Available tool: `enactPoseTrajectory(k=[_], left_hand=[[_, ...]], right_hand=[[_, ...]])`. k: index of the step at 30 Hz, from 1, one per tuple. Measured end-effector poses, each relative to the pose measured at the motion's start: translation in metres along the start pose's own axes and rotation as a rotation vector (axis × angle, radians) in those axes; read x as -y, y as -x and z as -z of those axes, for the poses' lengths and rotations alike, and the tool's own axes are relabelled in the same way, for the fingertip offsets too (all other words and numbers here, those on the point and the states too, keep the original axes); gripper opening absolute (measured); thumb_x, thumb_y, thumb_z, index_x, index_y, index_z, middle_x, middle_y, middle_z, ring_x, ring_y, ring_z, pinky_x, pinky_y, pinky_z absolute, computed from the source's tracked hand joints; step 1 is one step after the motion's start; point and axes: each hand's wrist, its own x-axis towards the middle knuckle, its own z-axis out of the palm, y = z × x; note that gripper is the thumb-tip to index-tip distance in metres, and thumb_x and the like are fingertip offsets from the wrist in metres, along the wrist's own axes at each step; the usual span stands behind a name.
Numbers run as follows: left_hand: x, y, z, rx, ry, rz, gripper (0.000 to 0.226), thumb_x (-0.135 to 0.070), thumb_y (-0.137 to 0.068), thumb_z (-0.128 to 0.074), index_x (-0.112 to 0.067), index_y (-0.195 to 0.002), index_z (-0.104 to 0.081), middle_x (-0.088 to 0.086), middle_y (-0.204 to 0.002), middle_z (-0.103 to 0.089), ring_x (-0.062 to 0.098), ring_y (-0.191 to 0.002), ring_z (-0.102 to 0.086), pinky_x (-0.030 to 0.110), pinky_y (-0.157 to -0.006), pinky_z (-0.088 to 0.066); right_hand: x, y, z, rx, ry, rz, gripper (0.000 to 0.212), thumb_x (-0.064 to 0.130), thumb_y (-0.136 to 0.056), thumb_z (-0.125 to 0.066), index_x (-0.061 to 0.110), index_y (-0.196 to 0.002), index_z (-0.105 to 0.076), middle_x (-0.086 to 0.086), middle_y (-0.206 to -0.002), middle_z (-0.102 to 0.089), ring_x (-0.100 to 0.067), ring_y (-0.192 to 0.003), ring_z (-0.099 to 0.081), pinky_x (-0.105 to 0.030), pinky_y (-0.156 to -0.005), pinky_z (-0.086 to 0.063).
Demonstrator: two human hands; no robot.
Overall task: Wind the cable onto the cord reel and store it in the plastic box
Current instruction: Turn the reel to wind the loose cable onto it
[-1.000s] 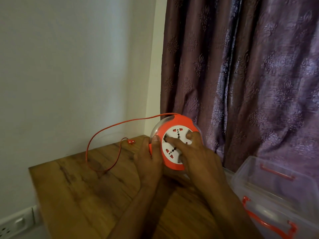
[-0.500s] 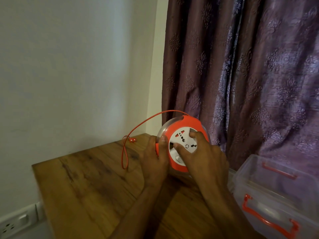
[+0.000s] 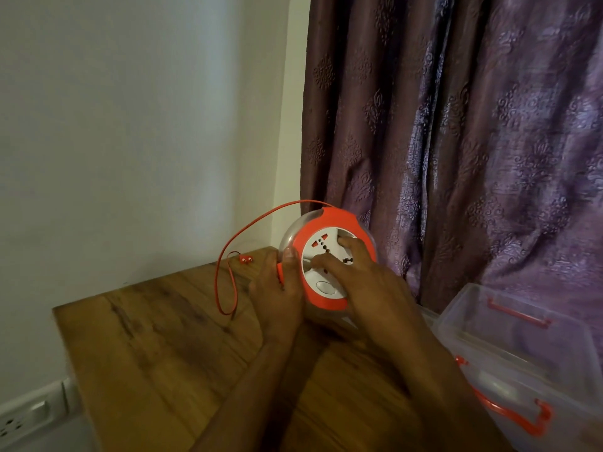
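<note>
1. Sitting low at 8 o'clock, a white wall socket (image 3: pixel 23 419) is fixed to the pale wall (image 3: pixel 130 125).
2. A wooden table (image 3: pixel 156 353) fills the lower middle of the view.
3. An orange cable (image 3: pixel 228 256) loops from the reel's top at 12 o'clock, arcs out toward 9 o'clock, drops to the tabletop and bends back up to its plug (image 3: pixel 245 259), which lies on the table's far edge.
4. The left hand (image 3: pixel 277 295) grasps the cord reel's left rim, thumb laid over the orange edge, fingers curled behind it.
5. The cord reel (image 3: pixel 329 256), orange with a white socket face and a clear housing, stands on edge at the table's far right corner, just in front of the curtain.
6. The right hand (image 3: pixel 365 282) lies on the white face, fingers curled into its recesses, gripping it.
7. A purple patterned curtain (image 3: pixel 456 141) hangs at 1 o'clock.
8. The plastic box (image 3: pixel 522 353), clear with orange latches, sits at 4 o'clock, just beside the table.
</note>
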Motion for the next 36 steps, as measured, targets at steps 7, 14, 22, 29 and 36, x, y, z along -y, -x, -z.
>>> enactPoseTrajectory(k=[7, 14, 22, 29, 36], left_hand=[[0.000, 0.001, -0.002, 0.005, -0.010, -0.018, 0.033, -0.062, -0.088, -0.035, -0.033, -0.095, -0.050, -0.031, -0.074, -0.053, -0.003, -0.060, -0.063, 0.004, -0.049, -0.042], [-0.003, 0.004, -0.004, 0.032, 0.019, 0.000, 0.033, -0.055, -0.088, -0.039, -0.026, -0.089, -0.056, -0.022, -0.072, -0.057, 0.003, -0.061, -0.065, 0.002, -0.050, -0.046], [-0.004, 0.005, -0.003, 0.069, -0.017, -0.048, 0.033, -0.052, -0.090, -0.038, -0.023, -0.096, -0.055, -0.009, -0.087, -0.063, 0.002, -0.071, -0.064, 0.010, -0.055, -0.051], [-0.008, 0.007, -0.001, 0.123, -0.022, -0.047, 0.035, -0.053, -0.089, -0.036, -0.026, -0.102, -0.053, -0.011, -0.091, -0.062, 0.000, -0.068, -0.062, 0.003, -0.052, -0.048], [-0.006, 0.010, -0.006, 0.104, -0.025, -0.053, 0.041, -0.055, -0.093, -0.037, -0.022, -0.103, -0.060, -0.013, -0.087, -0.065, -0.001, -0.064, -0.065, 0.008, -0.055, -0.052]], right_hand=[[-0.003, 0.002, -0.002, 0.009, 0.007, -0.008, 0.063, 0.049, -0.082, -0.061, 0.055, -0.133, -0.025, 0.007, -0.154, -0.005, -0.027, -0.132, -0.037, -0.046, -0.100, -0.041], [-0.003, 0.000, -0.008, -0.156, 0.030, -0.133, 0.061, 0.043, -0.084, -0.056, 0.056, -0.132, -0.020, 0.001, -0.128, -0.034, -0.029, -0.096, -0.060, -0.039, -0.077, -0.049], [0.001, -0.002, -0.011, -0.248, -0.024, -0.274, 0.068, 0.068, -0.075, -0.052, 0.052, -0.135, -0.024, 0.000, -0.124, -0.056, -0.029, -0.102, -0.060, -0.039, -0.078, -0.048], [0.013, 0.001, -0.013, -0.323, -0.082, -0.453, 0.069, 0.076, -0.073, -0.049, 0.045, -0.134, -0.037, -0.003, -0.120, -0.063, -0.030, -0.105, -0.058, -0.037, -0.082, -0.048], [0.014, -0.001, -0.020, -0.369, -0.250, -0.579, 0.069, 0.077, -0.074, -0.045, 0.037, -0.131, -0.044, -0.002, -0.119, -0.064, -0.028, -0.107, -0.056, -0.036, -0.085, -0.046]])
